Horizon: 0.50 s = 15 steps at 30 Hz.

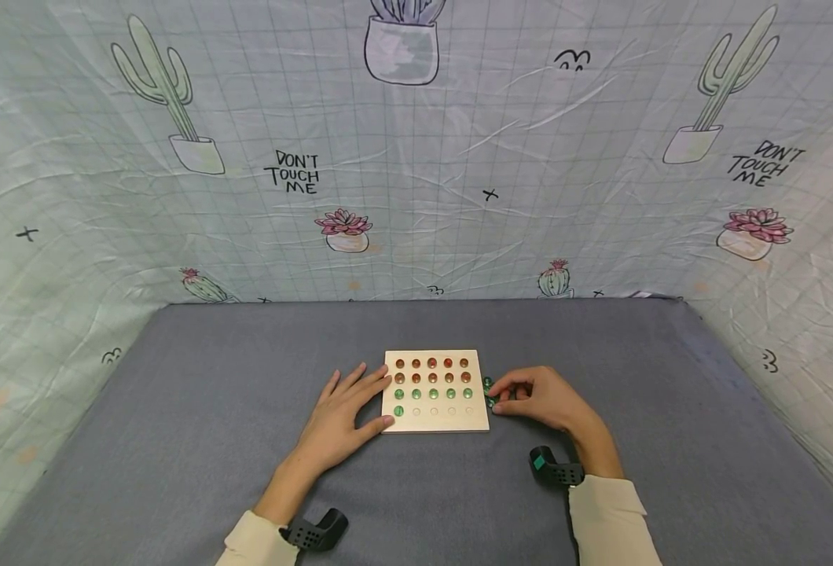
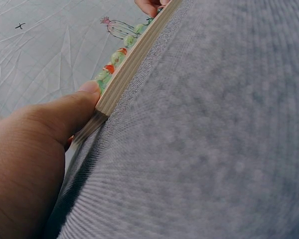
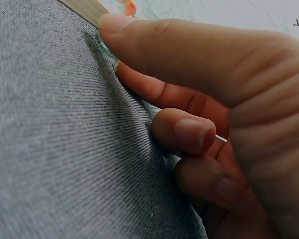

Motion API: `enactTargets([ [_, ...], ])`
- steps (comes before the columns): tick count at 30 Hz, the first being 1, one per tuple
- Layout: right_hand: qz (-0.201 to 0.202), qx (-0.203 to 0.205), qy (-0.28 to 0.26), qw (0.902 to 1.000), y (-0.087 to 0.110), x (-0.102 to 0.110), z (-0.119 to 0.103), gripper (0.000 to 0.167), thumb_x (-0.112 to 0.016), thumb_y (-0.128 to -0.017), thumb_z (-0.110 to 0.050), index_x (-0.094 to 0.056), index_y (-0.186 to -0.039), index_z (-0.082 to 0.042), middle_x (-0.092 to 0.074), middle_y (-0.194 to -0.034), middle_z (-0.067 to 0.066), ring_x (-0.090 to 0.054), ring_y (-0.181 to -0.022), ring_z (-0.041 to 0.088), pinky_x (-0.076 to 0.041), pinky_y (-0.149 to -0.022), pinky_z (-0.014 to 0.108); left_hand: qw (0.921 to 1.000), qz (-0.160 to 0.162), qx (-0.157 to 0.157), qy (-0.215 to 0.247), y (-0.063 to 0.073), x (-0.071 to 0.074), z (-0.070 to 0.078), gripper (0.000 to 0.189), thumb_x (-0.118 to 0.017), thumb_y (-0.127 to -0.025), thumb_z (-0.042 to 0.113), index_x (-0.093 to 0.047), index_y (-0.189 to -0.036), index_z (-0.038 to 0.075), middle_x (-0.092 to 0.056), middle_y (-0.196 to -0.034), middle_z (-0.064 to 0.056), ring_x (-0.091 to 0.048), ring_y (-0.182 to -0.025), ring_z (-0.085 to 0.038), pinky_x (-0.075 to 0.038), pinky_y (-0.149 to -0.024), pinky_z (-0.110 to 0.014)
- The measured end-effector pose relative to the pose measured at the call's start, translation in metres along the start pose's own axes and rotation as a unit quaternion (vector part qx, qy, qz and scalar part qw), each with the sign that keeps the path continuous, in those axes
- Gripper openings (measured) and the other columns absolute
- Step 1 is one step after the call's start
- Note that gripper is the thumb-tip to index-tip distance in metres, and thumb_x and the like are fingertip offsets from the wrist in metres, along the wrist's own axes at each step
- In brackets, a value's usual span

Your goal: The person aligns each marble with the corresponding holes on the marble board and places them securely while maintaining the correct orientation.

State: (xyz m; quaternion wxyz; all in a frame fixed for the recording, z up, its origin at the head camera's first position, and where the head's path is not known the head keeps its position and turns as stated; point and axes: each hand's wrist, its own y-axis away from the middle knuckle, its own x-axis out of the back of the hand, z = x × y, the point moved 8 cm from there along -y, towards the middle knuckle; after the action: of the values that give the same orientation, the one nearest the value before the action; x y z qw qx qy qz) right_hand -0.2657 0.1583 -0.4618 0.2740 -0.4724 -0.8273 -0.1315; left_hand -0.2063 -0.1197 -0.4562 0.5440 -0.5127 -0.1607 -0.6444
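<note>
While the left hand (image 1: 342,418) lies with its fingers straight and spread, its fingertips and thumb touch the left edge of one wooden board (image 1: 427,425), flat on the grey cloth (image 1: 247,358). One black wrist device (image 1: 317,531) is fitted at the left wrist. The board carries four rows of five positions: two rows hold ten reddish marbles (image 1: 432,363), the third holds five green marbles (image 1: 434,394), and the fourth holds one green marble at its left end, then four bare sockets (image 1: 452,412). Just beside the board's right edge lie loose green marbles (image 1: 487,382), partly hidden, count indeterminable. The right hand (image 1: 549,398) reaches them with bent thumb and index finger; whether these grip one cannot be determined. A second black wrist device (image 1: 558,470) is fitted at the right wrist.
</note>
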Motion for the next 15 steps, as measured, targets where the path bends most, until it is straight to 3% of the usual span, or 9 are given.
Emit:
enactTargets([
  [15,-0.011,-0.004,0.016,0.9998,-0.0016,-0.0030,-0.0026,0.019,-0.082,-0.076,-0.022,-0.075,-0.093,-0.016,-0.064,-0.075,-0.004,-0.045,-0.051,0.011,-0.039,-0.049,0.023,1.0000,-0.003,0.000,-0.005,-0.0005,0.0005,0.0012,0.064,-0.066,-0.087,0.048,-0.052,-0.140,0.016,-0.043,-0.147,0.000,-0.032,-0.138,-0.032,-0.012,-0.111,-0.059],
])
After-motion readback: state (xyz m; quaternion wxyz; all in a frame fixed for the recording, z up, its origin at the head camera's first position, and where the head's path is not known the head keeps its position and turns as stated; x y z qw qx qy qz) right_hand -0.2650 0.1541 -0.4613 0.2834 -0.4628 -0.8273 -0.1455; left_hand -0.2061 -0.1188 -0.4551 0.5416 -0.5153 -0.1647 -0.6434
